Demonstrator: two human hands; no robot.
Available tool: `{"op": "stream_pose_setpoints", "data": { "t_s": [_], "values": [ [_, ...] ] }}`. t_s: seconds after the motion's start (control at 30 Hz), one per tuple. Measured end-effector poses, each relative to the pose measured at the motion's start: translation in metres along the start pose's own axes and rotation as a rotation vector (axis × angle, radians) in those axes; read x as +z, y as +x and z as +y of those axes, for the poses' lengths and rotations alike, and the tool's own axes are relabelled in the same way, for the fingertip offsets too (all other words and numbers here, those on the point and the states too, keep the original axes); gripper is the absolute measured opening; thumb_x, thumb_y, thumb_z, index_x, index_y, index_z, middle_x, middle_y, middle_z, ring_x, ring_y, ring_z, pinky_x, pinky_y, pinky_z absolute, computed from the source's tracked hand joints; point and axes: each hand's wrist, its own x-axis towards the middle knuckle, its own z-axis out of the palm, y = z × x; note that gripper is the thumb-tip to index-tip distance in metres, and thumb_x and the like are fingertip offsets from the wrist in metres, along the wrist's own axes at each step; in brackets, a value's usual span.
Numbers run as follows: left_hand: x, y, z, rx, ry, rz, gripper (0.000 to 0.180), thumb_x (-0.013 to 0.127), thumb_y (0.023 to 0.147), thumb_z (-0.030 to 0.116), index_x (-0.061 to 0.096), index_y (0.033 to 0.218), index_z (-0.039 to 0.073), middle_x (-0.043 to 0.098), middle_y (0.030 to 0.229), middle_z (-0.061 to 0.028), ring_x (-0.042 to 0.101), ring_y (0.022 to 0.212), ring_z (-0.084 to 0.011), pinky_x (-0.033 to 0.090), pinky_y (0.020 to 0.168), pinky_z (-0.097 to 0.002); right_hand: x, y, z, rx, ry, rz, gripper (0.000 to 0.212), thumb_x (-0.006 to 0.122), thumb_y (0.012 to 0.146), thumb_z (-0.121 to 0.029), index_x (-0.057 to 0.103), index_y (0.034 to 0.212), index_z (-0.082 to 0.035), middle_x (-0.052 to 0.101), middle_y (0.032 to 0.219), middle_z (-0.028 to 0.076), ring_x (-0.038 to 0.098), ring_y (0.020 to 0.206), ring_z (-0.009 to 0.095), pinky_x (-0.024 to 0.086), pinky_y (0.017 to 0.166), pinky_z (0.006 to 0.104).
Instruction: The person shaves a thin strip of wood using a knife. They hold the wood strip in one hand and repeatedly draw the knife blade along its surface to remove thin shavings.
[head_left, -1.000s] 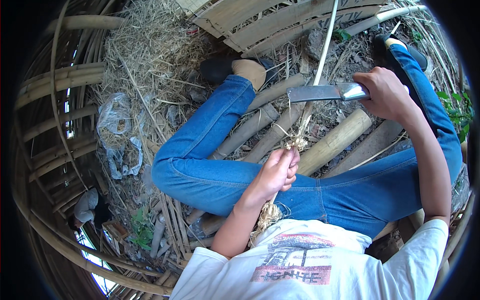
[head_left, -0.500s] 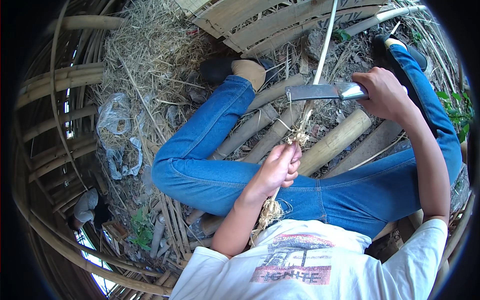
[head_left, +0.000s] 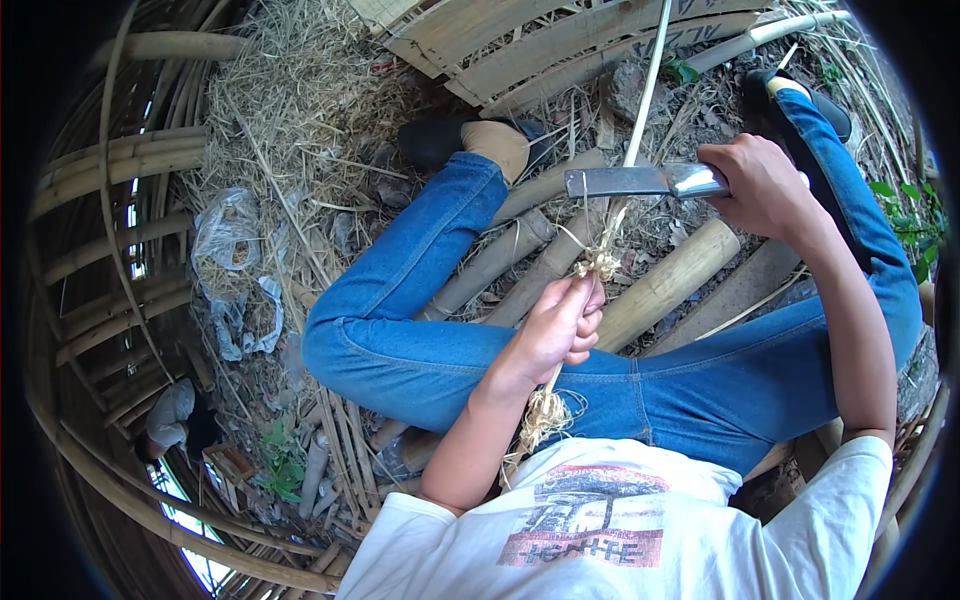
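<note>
Narrow gap between left fingers [head_left: 584, 342] and knife [head_left: 645, 181], pale stick [head_left: 650, 80] across it.

A rustic bamboo workplace, shown by bamboo railings [head_left: 130, 155], scattered straw [head_left: 290, 90] and cut bamboo lengths [head_left: 675, 285]

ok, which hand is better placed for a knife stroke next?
Likely the right hand: it grips the knife, which crosses the pale stick in view. The left hand is busy, pinching the stick just below the curled shavings.

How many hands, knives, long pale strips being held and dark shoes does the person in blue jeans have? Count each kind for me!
Hands: 2 (left hand, right hand)
Knife: 1
Long pale strip: 1
Dark shoes: 2
Total: 6
</note>
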Motion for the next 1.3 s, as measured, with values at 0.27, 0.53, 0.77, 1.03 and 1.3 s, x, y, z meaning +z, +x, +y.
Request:
{"op": "stream_pose_setpoints", "data": {
  "t_s": [0.27, 0.53, 0.77, 1.03, 1.3],
  "values": [
    [-0.003, -0.002, -0.002, 0.008, -0.016, -0.028, 0.035, 0.033, 0.099, 0.038, 0.036, 0.075, 0.013, 0.024, 0.054, 0.009, 0.017, 0.041, 0.0005, 0.012, 0.034, -0.018, 0.001, -0.002, 0.002, 0.067, 0.021, 0.05, 0.017, 0.069, 0.069, -0.016, 0.059, 0.076, -0.004, 0.061, 0.067, 0.015, 0.061, 0.069, 0.035, 0.048, 0.064, 0.0433],
    [-0.004, -0.001, -0.003, 0.007, -0.056, -0.042, 0.036, 0.032, 0.099, 0.04, 0.036, 0.075, 0.014, 0.026, 0.055, 0.0093, 0.017, 0.041, 0.0009, 0.013, 0.034, -0.0171, 0.001, -0.003, -0.001, 0.043, 0.099, 0.05, 0.02, 0.069, 0.075, -0.021, 0.061, 0.08, -0.003, 0.061, 0.068, 0.017, 0.061, 0.069, 0.036, 0.048, 0.065, 0.0427],
    [-0.005, -0.002, -0.002, -0.009, -0.052, -0.038, 0.036, 0.032, 0.099, 0.041, 0.036, 0.075, 0.014, 0.025, 0.055, 0.0093, 0.017, 0.041, 0.0008, 0.013, 0.034, -0.0171, 0.021, 0.008, 0.018, 0.217, 0.207, 0.106, 0.021, 0.066, 0.079, -0.02, 0.065, 0.084, 0.0, 0.062, 0.072, 0.02, 0.062, 0.067, 0.035, 0.05, 0.065, 0.0419],
    [-0.004, 0.0, -0.004, -0.008, -0.039, -0.065, 0.038, 0.031, 0.098, 0.044, 0.036, 0.075, 0.015, 0.024, 0.054, 0.0096, 0.016, 0.041, 0.0006, 0.013, 0.034, -0.0171, 0.03, 0.004, 0.044, 0.208, 0.105, 0.193, 0.024, 0.063, 0.082, -0.022, 0.065, 0.085, 0.002, 0.062, 0.074, 0.023, 0.062, 0.068, 0.037, 0.049, 0.065, 0.0422],
    [-0.006, -0.001, -0.005, -0.031, -0.005, -0.028, 0.039, 0.031, 0.098, 0.046, 0.035, 0.075, 0.014, 0.023, 0.053, 0.0097, 0.016, 0.041, 0.0005, 0.012, 0.034, -0.0177, 0.031, 0.01, 0.031, 0.297, 0.148, 0.092, 0.024, 0.065, 0.078, -0.02, 0.064, 0.087, 0.002, 0.063, 0.081, 0.025, 0.063, 0.075, 0.037, 0.05, 0.07, 0.0421]
  ]
}}
